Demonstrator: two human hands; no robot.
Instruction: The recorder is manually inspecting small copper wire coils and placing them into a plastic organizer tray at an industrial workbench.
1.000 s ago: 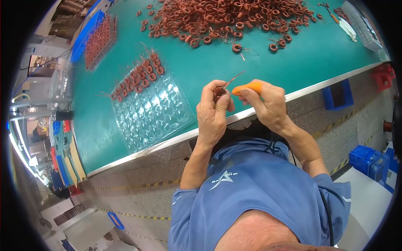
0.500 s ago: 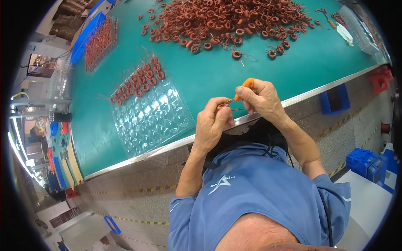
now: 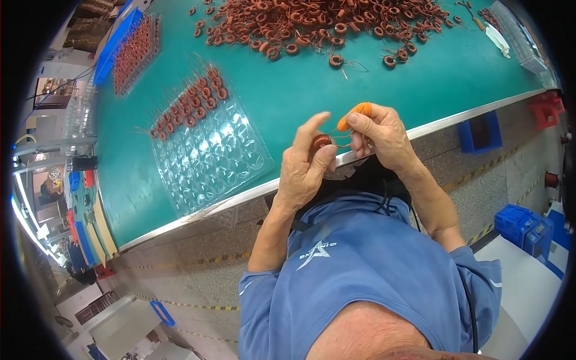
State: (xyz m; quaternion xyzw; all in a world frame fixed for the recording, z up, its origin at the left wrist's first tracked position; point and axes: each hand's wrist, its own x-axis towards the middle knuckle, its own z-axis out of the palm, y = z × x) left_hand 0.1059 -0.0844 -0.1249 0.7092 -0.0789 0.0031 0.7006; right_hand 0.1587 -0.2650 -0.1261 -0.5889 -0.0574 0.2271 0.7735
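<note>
Left hand (image 3: 303, 171) pinches a coil (image 3: 322, 141), right hand (image 3: 387, 137) clasps an orange-handled tool (image 3: 359, 112); white lettering (image 3: 327, 244) marks the shirt (image 3: 372, 264).

I had a coil (image 3: 322, 141) in my left hand (image 3: 302, 168), a small ring wrapped in reddish-brown copper turns, its wire leads reaching rightward toward my right hand (image 3: 387, 137). There I gripped an orange-handled tool (image 3: 356, 115), its rounded handle tilted, its thin tip slanting down and left, close to the coil above the table's near edge (image 3: 435, 128).
</note>
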